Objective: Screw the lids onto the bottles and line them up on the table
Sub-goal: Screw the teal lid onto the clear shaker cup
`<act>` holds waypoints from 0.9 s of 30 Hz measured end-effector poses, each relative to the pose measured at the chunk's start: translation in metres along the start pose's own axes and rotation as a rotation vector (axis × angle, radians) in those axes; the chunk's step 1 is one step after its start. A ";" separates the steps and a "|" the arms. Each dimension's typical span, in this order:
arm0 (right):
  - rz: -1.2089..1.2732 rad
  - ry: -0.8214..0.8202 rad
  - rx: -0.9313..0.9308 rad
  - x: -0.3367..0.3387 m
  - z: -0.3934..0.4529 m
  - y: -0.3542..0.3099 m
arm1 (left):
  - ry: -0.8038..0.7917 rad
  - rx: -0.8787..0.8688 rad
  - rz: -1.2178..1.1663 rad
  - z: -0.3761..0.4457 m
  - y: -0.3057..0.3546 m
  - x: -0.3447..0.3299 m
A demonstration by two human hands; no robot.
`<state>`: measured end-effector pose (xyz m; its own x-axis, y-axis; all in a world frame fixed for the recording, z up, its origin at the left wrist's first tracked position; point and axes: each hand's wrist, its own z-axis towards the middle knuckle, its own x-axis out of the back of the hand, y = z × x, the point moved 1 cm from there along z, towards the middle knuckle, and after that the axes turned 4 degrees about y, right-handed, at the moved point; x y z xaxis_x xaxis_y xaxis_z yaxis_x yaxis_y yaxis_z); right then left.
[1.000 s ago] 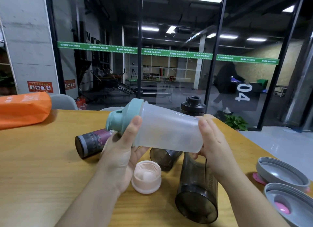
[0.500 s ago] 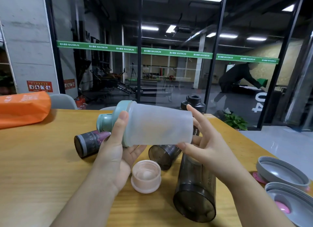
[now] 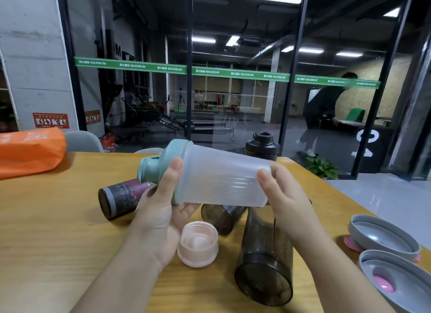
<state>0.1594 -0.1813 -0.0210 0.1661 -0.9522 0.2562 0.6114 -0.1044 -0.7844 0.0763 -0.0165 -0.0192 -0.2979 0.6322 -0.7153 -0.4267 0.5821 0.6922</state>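
Observation:
I hold a frosted clear shaker bottle (image 3: 224, 179) sideways above the table, its teal lid (image 3: 156, 165) pointing left. My left hand (image 3: 161, 210) grips the lid end, thumb across the rim. My right hand (image 3: 286, 196) grips the bottle's base. Below lie two dark smoky bottles (image 3: 265, 261) (image 3: 221, 215) without lids, and a bottle with a purple label (image 3: 123, 196) on its side. A pink lid (image 3: 198, 246) sits open side up. Two grey lids (image 3: 384, 235) (image 3: 396, 282) lie at the right. A dark bottle with a black lid (image 3: 262, 145) stands behind.
The wooden table (image 3: 46, 242) ends in a right edge near the grey lids. An orange bag (image 3: 28, 151) lies at the far left. A grey chair back (image 3: 81, 141) stands behind the table, before a glass wall.
The shaker bottle shifted slightly and tilted, lid end higher. My right hand, which had opened off the base, has closed round it again. My left hand kept its grip.

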 end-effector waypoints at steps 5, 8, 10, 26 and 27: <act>0.017 -0.116 0.054 0.001 -0.002 -0.002 | 0.058 -0.034 -0.033 0.000 0.003 -0.001; -0.017 -0.186 0.092 0.001 -0.003 0.001 | 0.082 -0.050 -0.040 -0.001 0.004 -0.001; -0.034 -0.184 0.093 0.000 -0.002 0.003 | 0.089 -0.047 -0.028 -0.001 0.005 -0.001; -0.132 -0.074 0.020 0.002 -0.003 0.008 | 0.013 -0.053 0.034 0.001 0.004 0.002; -0.136 -0.071 0.011 0.002 -0.003 0.007 | 0.009 -0.056 0.037 0.002 0.004 0.002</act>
<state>0.1616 -0.1844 -0.0281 0.1354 -0.9065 0.3998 0.6401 -0.2280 -0.7337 0.0754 -0.0120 -0.0173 -0.3219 0.6483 -0.6900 -0.4623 0.5284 0.7121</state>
